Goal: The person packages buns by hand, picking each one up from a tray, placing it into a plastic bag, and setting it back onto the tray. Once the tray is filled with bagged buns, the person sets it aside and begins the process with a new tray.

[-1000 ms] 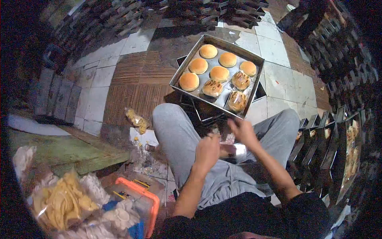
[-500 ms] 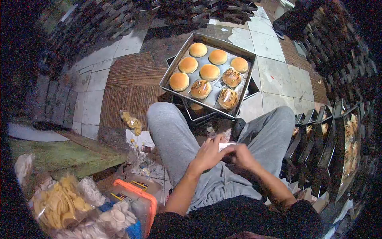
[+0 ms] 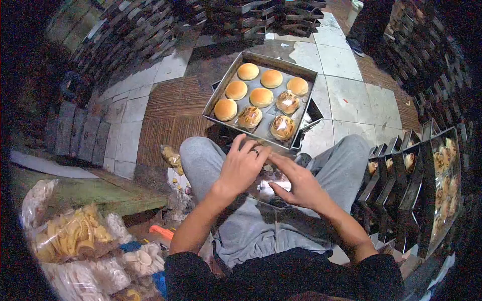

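Note:
Over my lap, my left hand [image 3: 243, 165] and my right hand [image 3: 297, 184] meet at the fingertips around a clear plastic bag [image 3: 268, 189] with a white patch on it. My left fingers are partly spread along its top edge, a dark ring on one; the thumb is hidden. My right fingers lie along the other side, the thumb in front of the plastic. Just beyond my hands, a square metal tray [image 3: 210, 106] holds several plain round buns [image 3: 261, 97] and three topped buns [image 3: 283, 127] in clear wrapping.
Bags of yellow pieces [image 3: 75, 233] and whitish pieces [image 3: 145, 258] lie at the left, near a green board [image 3: 115, 195]. Black trays [image 3: 391, 200] stand at my right beside wrapped baked goods [image 3: 444, 175]. Another person's leg [image 3: 371, 22] shows at the back right.
My hands have moved forward and my left fingers have spread. Clear plastic now shows between them, where a white strip showed before. The view has shifted slightly.

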